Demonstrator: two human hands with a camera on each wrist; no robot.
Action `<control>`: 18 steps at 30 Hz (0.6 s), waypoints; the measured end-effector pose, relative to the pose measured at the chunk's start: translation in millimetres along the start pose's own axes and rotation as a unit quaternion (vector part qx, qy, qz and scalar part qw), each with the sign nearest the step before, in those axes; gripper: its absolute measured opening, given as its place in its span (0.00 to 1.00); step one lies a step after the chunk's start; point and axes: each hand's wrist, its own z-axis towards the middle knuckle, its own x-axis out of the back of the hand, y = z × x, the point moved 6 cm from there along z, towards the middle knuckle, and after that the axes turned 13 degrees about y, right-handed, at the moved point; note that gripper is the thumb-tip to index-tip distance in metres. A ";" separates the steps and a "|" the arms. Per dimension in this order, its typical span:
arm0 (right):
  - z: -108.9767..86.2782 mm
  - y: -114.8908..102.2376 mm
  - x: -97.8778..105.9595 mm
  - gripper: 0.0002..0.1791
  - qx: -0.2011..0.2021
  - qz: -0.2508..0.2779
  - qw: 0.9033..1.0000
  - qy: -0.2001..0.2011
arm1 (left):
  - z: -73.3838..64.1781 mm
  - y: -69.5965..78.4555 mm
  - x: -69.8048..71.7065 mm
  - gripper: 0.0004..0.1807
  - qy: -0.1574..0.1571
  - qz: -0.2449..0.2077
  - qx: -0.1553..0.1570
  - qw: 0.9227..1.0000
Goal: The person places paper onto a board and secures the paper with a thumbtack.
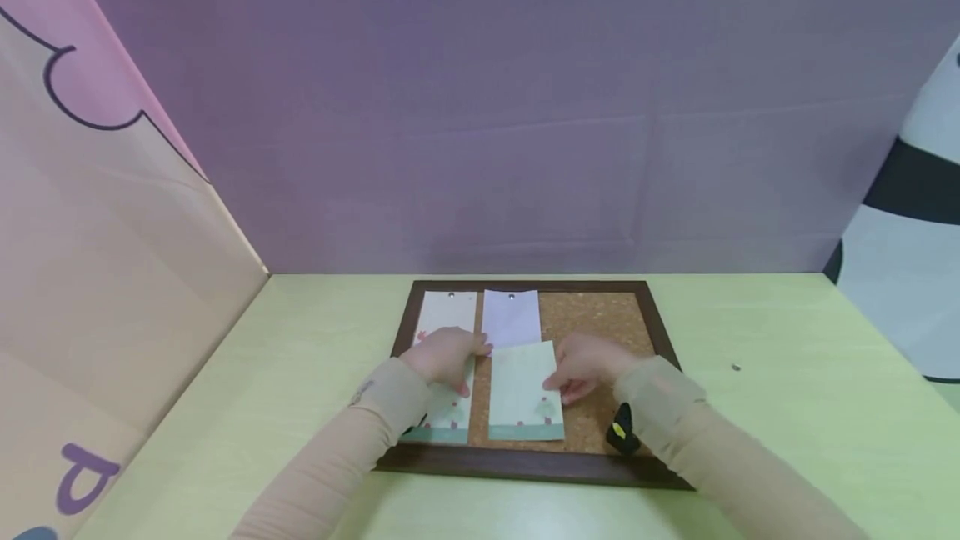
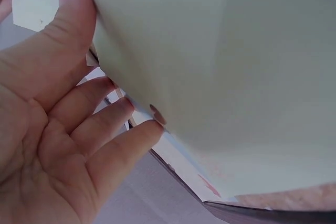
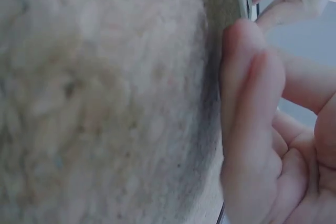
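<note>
My right hand (image 1: 588,365) pinches the right edge of a pale green note sheet (image 1: 521,390) with a printed tree and green lower band. In the right wrist view, curled fingers (image 3: 249,87) lie close to the cork. My left hand (image 1: 448,354) rests over the left column of sheets, its fingertips near the pale sheet's upper left corner. The left wrist view shows its fingers (image 2: 113,156) extended along the edge of a large pale sheet (image 2: 220,77). Above the pale sheet, a lilac sheet (image 1: 512,319) is pinned to the cork board (image 1: 600,315).
The board's dark frame (image 1: 525,463) lies on the light green table (image 1: 315,340). A white sheet (image 1: 452,307) with a pin is at upper left; a green-banded sheet (image 1: 442,433) lies below it. A small metallic piece (image 1: 736,367) sits right of the board.
</note>
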 end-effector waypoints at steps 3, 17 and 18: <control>-1.0 -1.6 -3.8 0.16 -0.004 -0.030 0.999 -0.013 | 0.5 -0.7 -0.7 0.41 0.001 -0.003 0.003 1.000; -5.2 -13.8 -13.0 0.12 0.001 -0.040 0.999 -0.025 | 0.2 0.2 -0.4 0.40 0.001 -0.015 0.007 1.000; -5.0 -14.2 -13.5 0.13 0.001 -0.043 0.999 -0.023 | 0.0 0.5 -0.2 0.40 0.002 -0.014 0.005 1.000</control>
